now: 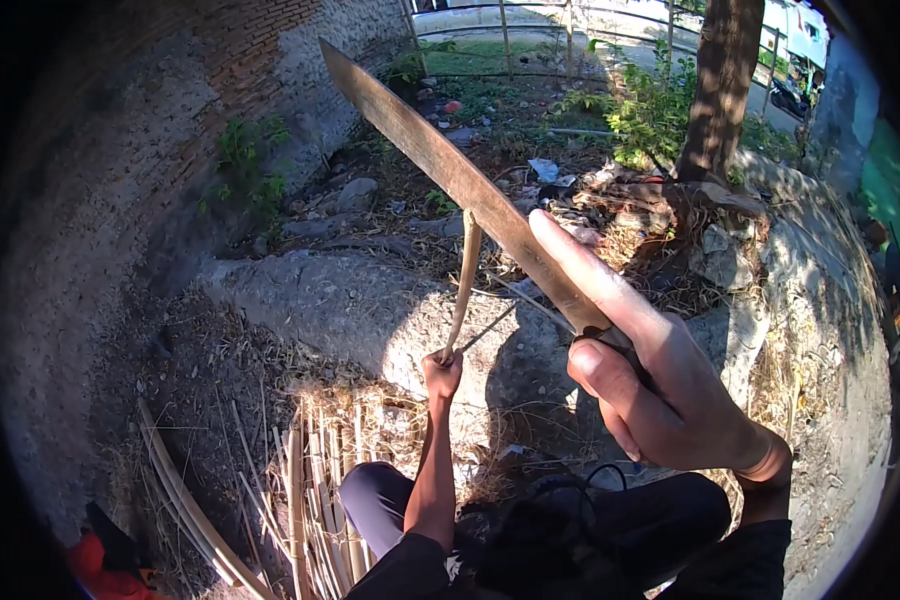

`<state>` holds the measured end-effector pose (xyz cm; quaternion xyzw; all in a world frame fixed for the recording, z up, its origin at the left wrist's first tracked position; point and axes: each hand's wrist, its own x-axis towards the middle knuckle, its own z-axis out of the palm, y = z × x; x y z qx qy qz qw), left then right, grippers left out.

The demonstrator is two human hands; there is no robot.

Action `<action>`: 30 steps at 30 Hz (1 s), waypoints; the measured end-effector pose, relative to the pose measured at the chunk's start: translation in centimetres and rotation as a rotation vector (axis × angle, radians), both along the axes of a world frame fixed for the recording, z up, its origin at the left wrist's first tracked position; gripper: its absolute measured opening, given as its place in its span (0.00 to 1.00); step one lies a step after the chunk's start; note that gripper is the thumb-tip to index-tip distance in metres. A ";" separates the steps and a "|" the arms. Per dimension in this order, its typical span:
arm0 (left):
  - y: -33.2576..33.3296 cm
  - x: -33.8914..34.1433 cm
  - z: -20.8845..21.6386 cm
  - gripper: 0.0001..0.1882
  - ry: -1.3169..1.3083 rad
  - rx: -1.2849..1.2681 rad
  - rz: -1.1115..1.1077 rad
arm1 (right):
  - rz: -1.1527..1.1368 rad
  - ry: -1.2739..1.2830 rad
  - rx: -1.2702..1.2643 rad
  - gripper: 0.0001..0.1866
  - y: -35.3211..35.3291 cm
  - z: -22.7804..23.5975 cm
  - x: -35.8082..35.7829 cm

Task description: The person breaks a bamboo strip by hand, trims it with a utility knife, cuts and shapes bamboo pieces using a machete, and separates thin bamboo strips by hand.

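In my right hand (660, 385) is a machete (440, 160), its long brown, worn blade slanting up toward the far left. My fingers wrap its dark handle, while the index finger stretches along the blade. Farther off, my left hand (442, 374) is closed round the lower end of a pale, slightly bent strip of wood or bamboo (465, 275). That strip stands nearly upright, and its top meets the blade's lower edge in the picture; I cannot tell whether they touch.
Several long pale strips (320, 490) lie on the ground at lower left, beside my knee (378, 500). A large stone slab (330, 300) runs across in front of me. Beyond it are litter, plants and a tree trunk (722, 90). A brick wall (240, 50) rises at left.
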<state>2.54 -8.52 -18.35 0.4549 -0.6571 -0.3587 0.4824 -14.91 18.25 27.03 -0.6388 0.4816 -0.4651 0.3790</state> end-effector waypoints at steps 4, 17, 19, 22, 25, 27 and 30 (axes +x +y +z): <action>0.2 1.5 3.4 0.22 -0.128 0.068 -0.110 | -0.004 -0.014 0.003 0.36 0.4 -0.1 -0.1; 8.5 -1.1 32.3 0.46 0.105 -0.230 -1.078 | -0.037 -0.109 0.072 0.42 3.0 -4.2 -2.2; 10.1 -1.7 33.4 0.43 0.149 -0.201 -0.923 | -0.014 -0.082 0.000 0.44 3.2 -5.1 -2.7; 10.6 -1.0 32.1 0.36 0.057 -0.391 -0.549 | -0.026 -0.095 0.099 0.41 3.8 -4.5 -3.4; 9.4 0.3 32.7 0.33 -0.097 -0.659 -0.297 | -0.045 -0.152 0.185 0.41 4.4 -5.2 -3.4; 8.6 0.9 32.8 0.33 -0.124 -0.714 -0.238 | -0.037 -0.151 0.200 0.40 4.2 -5.8 -3.8; 7.0 1.9 32.0 0.27 -0.207 -0.804 -0.319 | -0.016 -0.126 0.204 0.38 4.2 -6.4 -3.5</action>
